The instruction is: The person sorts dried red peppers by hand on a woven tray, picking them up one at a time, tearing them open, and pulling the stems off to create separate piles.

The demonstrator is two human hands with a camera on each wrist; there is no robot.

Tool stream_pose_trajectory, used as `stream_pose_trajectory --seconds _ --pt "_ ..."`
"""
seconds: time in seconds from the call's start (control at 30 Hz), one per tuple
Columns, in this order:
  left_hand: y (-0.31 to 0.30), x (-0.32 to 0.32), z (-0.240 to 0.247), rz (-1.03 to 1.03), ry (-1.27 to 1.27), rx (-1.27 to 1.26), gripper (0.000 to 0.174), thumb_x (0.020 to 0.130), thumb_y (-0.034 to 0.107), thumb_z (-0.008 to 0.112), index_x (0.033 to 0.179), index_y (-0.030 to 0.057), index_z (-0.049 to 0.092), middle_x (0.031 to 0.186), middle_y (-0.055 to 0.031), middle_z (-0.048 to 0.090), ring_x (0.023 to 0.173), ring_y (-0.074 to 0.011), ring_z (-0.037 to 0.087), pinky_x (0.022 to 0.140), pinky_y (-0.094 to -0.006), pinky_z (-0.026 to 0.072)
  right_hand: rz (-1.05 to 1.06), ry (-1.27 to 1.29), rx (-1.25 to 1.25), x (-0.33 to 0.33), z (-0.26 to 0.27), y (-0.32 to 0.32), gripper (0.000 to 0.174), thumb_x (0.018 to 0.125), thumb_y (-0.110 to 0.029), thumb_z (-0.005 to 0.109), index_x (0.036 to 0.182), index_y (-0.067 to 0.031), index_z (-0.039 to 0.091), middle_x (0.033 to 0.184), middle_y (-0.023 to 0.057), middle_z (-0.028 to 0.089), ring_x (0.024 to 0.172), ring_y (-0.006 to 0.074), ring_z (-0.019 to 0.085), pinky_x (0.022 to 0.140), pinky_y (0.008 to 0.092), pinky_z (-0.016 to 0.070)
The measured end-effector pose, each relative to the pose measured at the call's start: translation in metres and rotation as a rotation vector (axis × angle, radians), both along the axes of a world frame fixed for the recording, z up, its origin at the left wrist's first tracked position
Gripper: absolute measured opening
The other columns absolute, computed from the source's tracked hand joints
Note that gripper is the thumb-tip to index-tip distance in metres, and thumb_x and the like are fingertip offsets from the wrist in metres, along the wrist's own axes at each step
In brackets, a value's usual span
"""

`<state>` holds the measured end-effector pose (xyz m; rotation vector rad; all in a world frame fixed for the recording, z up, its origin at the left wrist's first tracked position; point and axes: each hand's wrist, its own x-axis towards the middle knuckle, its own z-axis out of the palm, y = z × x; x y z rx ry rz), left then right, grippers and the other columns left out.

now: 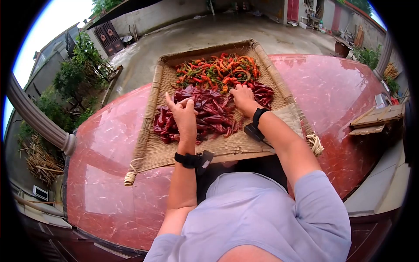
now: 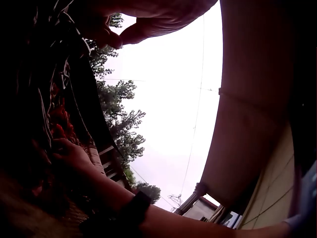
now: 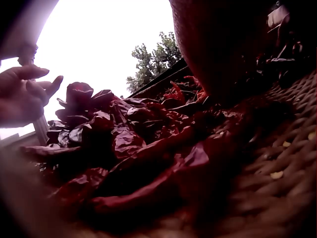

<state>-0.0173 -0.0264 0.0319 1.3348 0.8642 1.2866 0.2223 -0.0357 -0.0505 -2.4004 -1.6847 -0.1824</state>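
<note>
Chillies [image 1: 209,115], dried and dark red, lay heaped on the woven tray [image 1: 166,153] atop the red stone table [image 1: 340,96]. Our left hand [image 1: 185,118] hovered over them, fingertips drawn near together; we could not tell whether it pinched anything. Our right hand [image 1: 242,99] rested on the heap's far edge beside the green and orange chillies [image 1: 216,70], fingers bent down, and we could not tell whether it gripped any.

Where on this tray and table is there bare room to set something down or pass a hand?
The woven tray is bare along its near strip, between the dark red chilies and the near rim. The red table is bare left and right of the tray. Crowded: the tray's middle and far end, under mixed chilies.
</note>
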Motion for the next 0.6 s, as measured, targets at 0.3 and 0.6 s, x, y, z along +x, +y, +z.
stream_pose_trajectory --seconds 0.3,0.6 --pt "-0.01 0.016 -0.019 -0.221 0.183 0.083 0.035 0.094 0.009 0.056 0.127 -0.0027 0.051 0.095 -0.0069 0.06 0.065 -0.0086 0.055 0.057 -0.0232 0.0488 -0.072 0.559 0.46 0.015 0.014 -0.009 0.024 0.098 -0.026 0.053 0.118 -0.0141 0.058 0.101 0.0142 0.064 0.091 0.035 0.061 0.076 0.0472 0.0471" --pt "-0.005 0.038 -0.038 -0.343 0.281 0.006 0.042 0.096 0.023 0.06 0.129 -0.0017 0.053 0.084 -0.0037 0.061 0.059 -0.0078 0.053 0.054 -0.0234 0.0428 0.37 1.091 0.556 -0.031 0.036 -0.026 0.023 0.098 -0.025 0.056 0.112 -0.0056 0.057 0.085 0.0051 0.062 0.078 0.0136 0.06 0.067 0.0319 0.0476"
